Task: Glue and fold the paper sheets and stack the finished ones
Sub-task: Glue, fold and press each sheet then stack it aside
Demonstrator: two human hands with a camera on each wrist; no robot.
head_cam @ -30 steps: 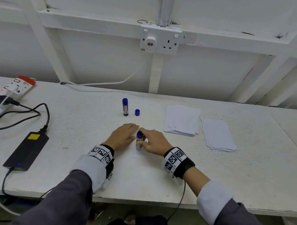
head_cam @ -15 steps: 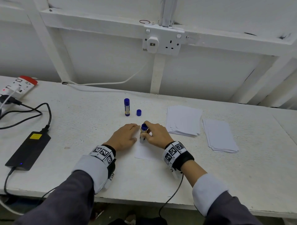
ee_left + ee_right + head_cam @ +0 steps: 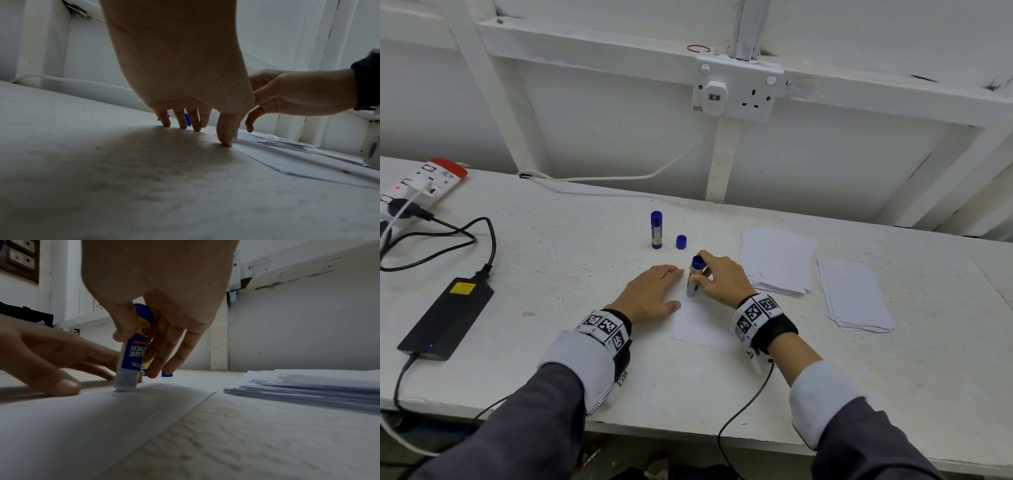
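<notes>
A white paper sheet lies on the table in front of me. My left hand lies flat with straight fingers, pressing the sheet's left edge down. My right hand grips a blue glue stick upside down, its clear tip touching the paper near the far left part. A second capped glue stick stands upright behind, with a loose blue cap beside it. Two paper stacks lie to the right.
A black power adapter with cables sits at the left, and a power strip at the far left. A wall socket hangs above the table's back edge. A cable trails from my right wrist over the front edge.
My right hand has slid the glue stick away from me along the sheet, uncovering more of its near part. The left hand has stayed flat on the edge.
</notes>
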